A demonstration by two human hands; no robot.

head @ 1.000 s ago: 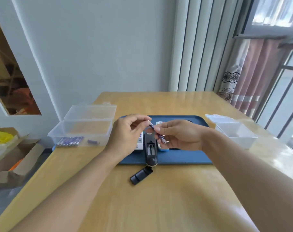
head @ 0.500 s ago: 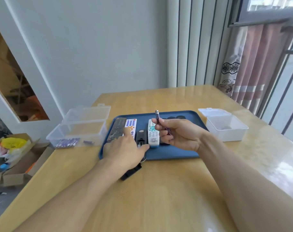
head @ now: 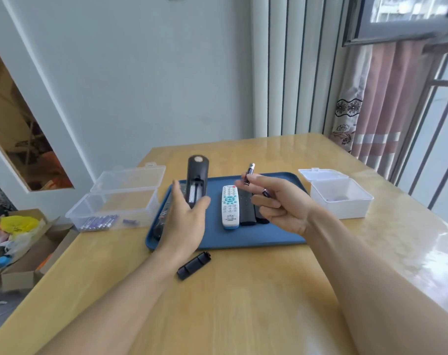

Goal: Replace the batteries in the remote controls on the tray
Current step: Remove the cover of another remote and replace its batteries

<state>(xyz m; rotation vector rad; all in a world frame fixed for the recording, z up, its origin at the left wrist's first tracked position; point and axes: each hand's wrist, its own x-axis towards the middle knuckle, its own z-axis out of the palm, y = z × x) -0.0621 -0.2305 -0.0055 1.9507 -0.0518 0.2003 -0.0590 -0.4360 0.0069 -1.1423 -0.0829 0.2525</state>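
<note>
Holding item one, the black remote [head: 197, 179], raised at frame centre, back toward me, battery bay open; my left hand [head: 184, 219] grips its lower end, fingers curled round the body.

Item two: battery [head: 249, 172], pinched upright in my right hand [head: 274, 201] just right of centre, metal cap uppermost. A second dark tip [head: 266, 192] shows between the curled fingers, likely another cell; I cannot tell for certain.

Item three: battery cover [head: 193, 265], black, lying on the table just below the tray's near edge.

Item four: blue tray [head: 256, 239], mid-frame, carrying a white remote [head: 229, 206], dark remotes beside it, and another partly hidden behind my left hand.

Item five: clear box [head: 115, 203], left of frame, lid open, purple cells inside. White box [head: 341, 198], right of frame, also open.

Handling note, my judgement: steady the remote with the bay facing up, match the flat end to the spring, press that end in first, then seat the cap. Refit the cover afterwards.
</note>
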